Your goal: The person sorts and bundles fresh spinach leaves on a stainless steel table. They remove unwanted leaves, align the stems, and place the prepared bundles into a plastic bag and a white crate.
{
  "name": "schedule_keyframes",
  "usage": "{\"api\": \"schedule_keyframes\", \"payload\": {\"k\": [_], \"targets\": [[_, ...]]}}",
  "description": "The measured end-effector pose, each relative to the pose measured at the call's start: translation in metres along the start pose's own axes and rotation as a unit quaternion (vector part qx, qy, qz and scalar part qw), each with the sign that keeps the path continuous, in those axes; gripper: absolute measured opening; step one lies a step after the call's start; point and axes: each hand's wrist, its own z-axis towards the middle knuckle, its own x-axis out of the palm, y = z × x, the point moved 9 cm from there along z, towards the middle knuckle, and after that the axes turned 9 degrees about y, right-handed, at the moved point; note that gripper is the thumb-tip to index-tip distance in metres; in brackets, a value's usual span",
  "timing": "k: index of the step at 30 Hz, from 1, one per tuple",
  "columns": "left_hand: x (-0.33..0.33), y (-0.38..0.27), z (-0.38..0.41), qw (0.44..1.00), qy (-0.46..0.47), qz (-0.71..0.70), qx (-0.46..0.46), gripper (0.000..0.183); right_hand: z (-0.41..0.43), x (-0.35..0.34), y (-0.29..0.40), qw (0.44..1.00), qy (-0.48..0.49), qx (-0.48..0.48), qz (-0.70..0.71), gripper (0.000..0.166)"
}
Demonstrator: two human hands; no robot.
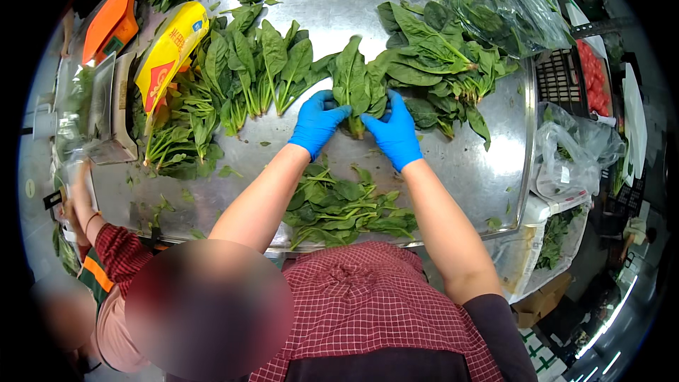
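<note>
Both of my hands wear blue gloves and meet around one spinach bunch (354, 79) over the steel table (254, 156). My left hand (320, 121) grips its stems from the left. On the other side, my right hand (393, 130) holds the same bunch, thumb near the root end. The leaves point away from me and the roots towards me. To the left lies a row of spinach plants (265, 69), roots facing me. More spinach (440, 69) is heaped on the right. Loose spinach leaves (350, 207) are spread between my forearms and the table's near edge.
A yellow printed bag (172, 53) and an orange scale or tray (111, 21) stand at the left. Clear plastic (504, 10) covers greens at the far right. Beyond the right edge are a black crate (561, 82) and plastic bags (570, 154). Another person's arm (82, 196) is at the left.
</note>
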Motion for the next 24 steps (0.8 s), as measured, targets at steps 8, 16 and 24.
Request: {"api": "schedule_keyframes", "payload": {"k": [8,16,24], "targets": [[-0.005,0.000,-0.023,0.995,0.000,0.017,-0.098,0.042,0.008,-0.035,0.025,0.997,-0.055,0.041,-0.023,0.052],[-0.019,-0.120,-0.020,0.843,-0.056,0.410,0.343,0.018,-0.002,-0.010,0.046,0.984,-0.064,-0.005,-0.169,0.038],[0.010,-0.070,0.067,0.783,0.068,0.523,0.330,0.028,0.009,0.016,0.021,1.000,-0.017,0.002,-0.011,0.023]]}}
